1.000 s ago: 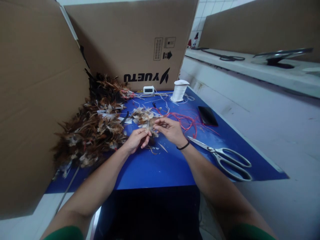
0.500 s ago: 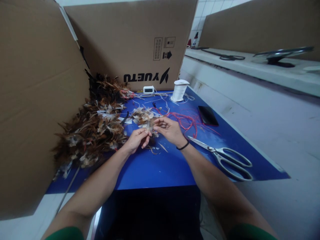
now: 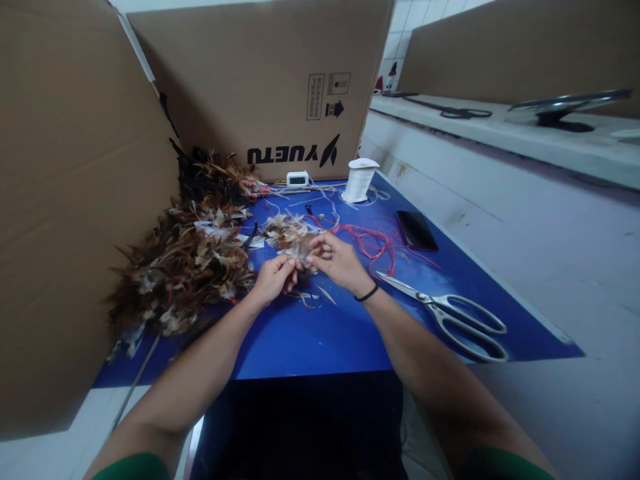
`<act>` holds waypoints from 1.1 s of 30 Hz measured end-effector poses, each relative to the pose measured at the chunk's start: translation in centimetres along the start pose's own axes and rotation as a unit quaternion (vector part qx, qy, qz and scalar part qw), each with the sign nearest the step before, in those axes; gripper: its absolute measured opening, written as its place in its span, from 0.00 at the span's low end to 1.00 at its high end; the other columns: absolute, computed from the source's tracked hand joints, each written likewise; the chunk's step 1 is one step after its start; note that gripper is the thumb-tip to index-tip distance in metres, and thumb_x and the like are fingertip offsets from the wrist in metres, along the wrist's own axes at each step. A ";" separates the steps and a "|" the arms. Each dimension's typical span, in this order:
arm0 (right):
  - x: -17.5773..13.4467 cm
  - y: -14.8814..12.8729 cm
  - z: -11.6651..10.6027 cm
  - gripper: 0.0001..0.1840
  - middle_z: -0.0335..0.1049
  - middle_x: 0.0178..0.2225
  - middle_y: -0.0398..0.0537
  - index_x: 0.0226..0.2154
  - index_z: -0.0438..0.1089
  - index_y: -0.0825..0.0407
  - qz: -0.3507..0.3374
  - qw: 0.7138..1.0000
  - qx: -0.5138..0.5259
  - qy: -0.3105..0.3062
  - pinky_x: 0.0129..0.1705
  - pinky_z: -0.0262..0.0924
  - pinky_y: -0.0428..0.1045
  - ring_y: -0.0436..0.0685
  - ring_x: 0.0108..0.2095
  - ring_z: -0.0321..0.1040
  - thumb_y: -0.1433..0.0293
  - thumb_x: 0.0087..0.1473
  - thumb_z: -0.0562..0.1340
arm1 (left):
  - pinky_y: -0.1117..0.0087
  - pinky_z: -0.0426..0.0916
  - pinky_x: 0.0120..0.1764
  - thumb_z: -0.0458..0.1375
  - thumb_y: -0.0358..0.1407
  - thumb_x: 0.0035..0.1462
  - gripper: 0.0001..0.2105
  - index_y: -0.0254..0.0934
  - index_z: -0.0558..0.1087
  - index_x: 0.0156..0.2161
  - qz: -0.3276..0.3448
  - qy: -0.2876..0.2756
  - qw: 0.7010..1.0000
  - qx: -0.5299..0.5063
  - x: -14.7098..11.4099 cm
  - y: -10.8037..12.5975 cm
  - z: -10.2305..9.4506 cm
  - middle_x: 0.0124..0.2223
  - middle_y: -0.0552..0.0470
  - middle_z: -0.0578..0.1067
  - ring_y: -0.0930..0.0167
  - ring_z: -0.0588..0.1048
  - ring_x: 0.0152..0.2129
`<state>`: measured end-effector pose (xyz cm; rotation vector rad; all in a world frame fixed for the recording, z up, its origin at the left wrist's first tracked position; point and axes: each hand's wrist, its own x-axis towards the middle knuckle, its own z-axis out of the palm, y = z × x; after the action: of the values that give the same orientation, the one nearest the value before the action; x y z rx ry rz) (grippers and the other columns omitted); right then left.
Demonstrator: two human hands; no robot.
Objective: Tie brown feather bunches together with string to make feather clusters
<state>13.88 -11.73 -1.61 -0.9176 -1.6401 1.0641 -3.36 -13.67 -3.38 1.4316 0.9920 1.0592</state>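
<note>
Cardboard panel, brown, plain, filling the left side; carton, brown, upright along the far edge, "YUETU" printed on it upside down; surface, blue, bearing the items below; feather heap, brown with pale tips, piled at left against the panel; scissors, silver, lying at right with blades pointing toward the right hand; red strands, loosely tangled, beyond that hand and near the blade tips.

Hands, two, bare, near the middle of the surface; left hand, thumb and fingers together, clamped on the near side of a feather tuft; right hand, thumb and forefinger a little apart at the right side of the same tuft; whether they grip it cannot be told.

Pale feather pile, cream and brown, just beyond the tuft, the boundary between them unclear; phone, dark, flat, right of the strands; spool, white, standing near the far edge; timer, white with dark display, in front of the carton; wristband, black, around the right wrist.
</note>
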 end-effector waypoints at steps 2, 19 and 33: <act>0.0 0.0 0.0 0.14 0.67 0.23 0.37 0.35 0.59 0.50 0.020 0.999 0.029 -0.009 0.25 0.67 0.45 0.50 0.25 0.71 0.70 0.44 0.63 | 0.79 0.56 0.13 0.51 0.45 0.56 0.15 0.33 0.68 0.33 0.014 0.016 0.999 0.026 0.0 -0.1 0.0 0.20 0.58 0.66 0.80 0.63 0.10; -0.4 -0.2 1.0 0.15 0.67 0.22 0.37 0.32 0.59 0.51 0.051 0.998 0.043 -0.018 0.24 0.68 0.44 0.51 0.24 0.72 0.70 0.41 0.65 | 0.76 0.57 0.23 0.47 0.38 0.60 0.15 0.36 0.65 0.23 0.095 0.056 0.962 0.248 -0.6 0.6 0.2 0.15 0.57 0.65 0.77 0.64 0.14; -0.4 -1.6 0.4 0.19 0.67 0.18 0.36 0.30 0.58 0.53 0.164 0.975 0.145 -0.041 0.22 0.66 0.44 0.48 0.19 0.68 0.73 0.36 0.68 | 0.76 0.59 0.23 0.47 0.39 0.60 0.12 0.36 0.69 0.31 0.111 0.051 0.968 0.220 -0.6 0.6 0.1 0.21 0.56 0.69 0.78 0.64 0.14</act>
<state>13.46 -12.76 -0.27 -0.9773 -1.3758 1.5398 -3.37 -14.34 -2.81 1.9007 1.2147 1.1261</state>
